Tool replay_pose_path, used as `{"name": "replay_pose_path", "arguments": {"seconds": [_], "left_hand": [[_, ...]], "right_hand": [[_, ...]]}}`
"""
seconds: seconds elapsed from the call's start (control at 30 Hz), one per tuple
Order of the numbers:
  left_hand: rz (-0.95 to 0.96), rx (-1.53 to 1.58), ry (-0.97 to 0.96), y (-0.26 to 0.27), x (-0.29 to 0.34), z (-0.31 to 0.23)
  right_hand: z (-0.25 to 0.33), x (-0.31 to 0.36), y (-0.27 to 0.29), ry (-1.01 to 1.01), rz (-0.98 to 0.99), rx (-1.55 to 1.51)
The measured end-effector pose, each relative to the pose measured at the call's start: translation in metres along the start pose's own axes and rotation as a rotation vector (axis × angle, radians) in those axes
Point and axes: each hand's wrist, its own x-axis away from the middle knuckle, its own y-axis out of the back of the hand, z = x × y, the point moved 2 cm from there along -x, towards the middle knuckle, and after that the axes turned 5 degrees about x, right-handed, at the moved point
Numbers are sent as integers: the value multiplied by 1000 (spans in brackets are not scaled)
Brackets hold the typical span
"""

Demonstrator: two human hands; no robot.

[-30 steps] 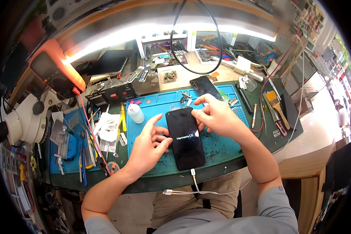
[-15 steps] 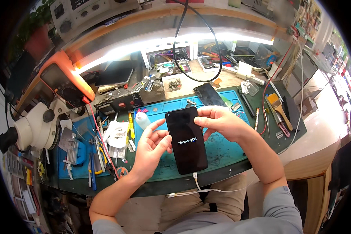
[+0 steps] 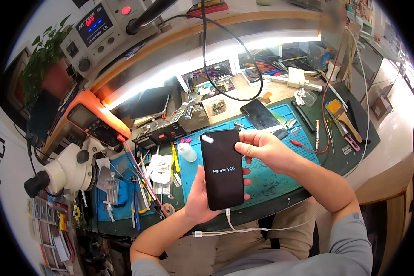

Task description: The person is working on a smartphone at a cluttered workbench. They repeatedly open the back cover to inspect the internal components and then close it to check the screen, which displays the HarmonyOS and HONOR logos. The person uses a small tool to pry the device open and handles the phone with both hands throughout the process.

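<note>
A black smartphone (image 3: pixel 223 188) stands upright in the middle, its dark screen lit with a small white line of lettering. My left hand (image 3: pixel 198 200) is closed around its lower part, thumb along the left edge and fingertips showing past the right edge. The top right corner is pinched by my right hand (image 3: pixel 257 149), thumb on the front; some of its fingers are hidden behind. A white charging cable (image 3: pixel 230 220) is plugged into the bottom edge and runs off to the right. Beneath lies a blue repair mat (image 3: pixel 280 175).
A second dark phone (image 3: pixel 260 114) lies at the mat's far edge. Left are a white dropper bottle (image 3: pixel 187 152), an orange multimeter (image 3: pixel 99 122), a microscope (image 3: pixel 62 170) and hand tools. A brush (image 3: pixel 341 120) and a red test lead (image 3: pixel 308 148) lie right; a black cable (image 3: pixel 261 76) hangs overhead.
My left hand has gone from fingers loosely beside the phone's edge to wrapping around its lower part. My right hand stays at the top right corner. The whole view has shifted.
</note>
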Motion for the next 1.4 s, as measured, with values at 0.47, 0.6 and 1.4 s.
{"name": "replay_pose_path", "arguments": {"seconds": [0.47, 0.6, 1.4], "left_hand": [[-147, -1325, -554, -30, 14, -1], [-113, -1415, -591, -32, 15, -3], [20, 218, -17, 7, 3, -3]], "right_hand": [[19, 4, 12, 65, 180, 145], [14, 1, 11, 60, 152, 148], [7, -4, 13, 177, -47, 304]]}}
